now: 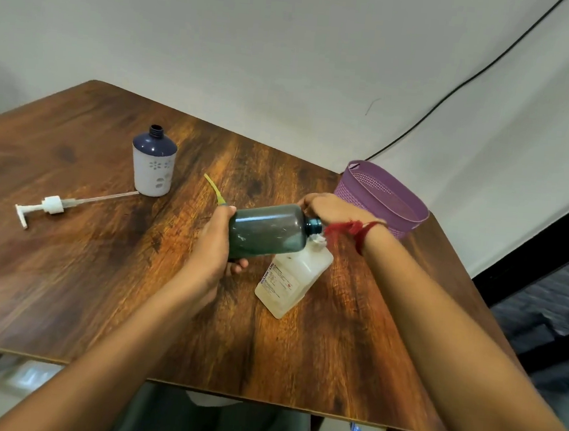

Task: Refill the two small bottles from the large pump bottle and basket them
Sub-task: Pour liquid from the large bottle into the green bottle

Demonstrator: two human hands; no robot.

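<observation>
The left hand (213, 243) is wrapped around the base of the dark teal bottle (268, 231), with the thumb under it and the fingers curled over the bottom. A thin yellow tube (214, 188) sticks up behind this hand; I cannot tell if the hand holds it too. The right hand (328, 209) holds the shoulder of the same bottle, just by the neck, fingers bent over it.

The teal bottle lies almost level in the air, and its open mouth is right above the mouth of the translucent white bottle (291, 277), which stands on the wooden table (98, 285). This seems to be the pouring step, with the teal bottle as the large one whose pump is off.

To do it well, I think the base should be raised slowly while the right hand guides the neck so the two mouths stay in line. Nobody holds the white bottle, so a push from the neck could tip it. Whether liquid is flowing I cannot see.

Far to the left of the white bottle lies the pump head (50, 205). Behind and to the left stands the open blue-and-white bottle (153, 166), and close behind to the right is the purple basket (409, 223).
</observation>
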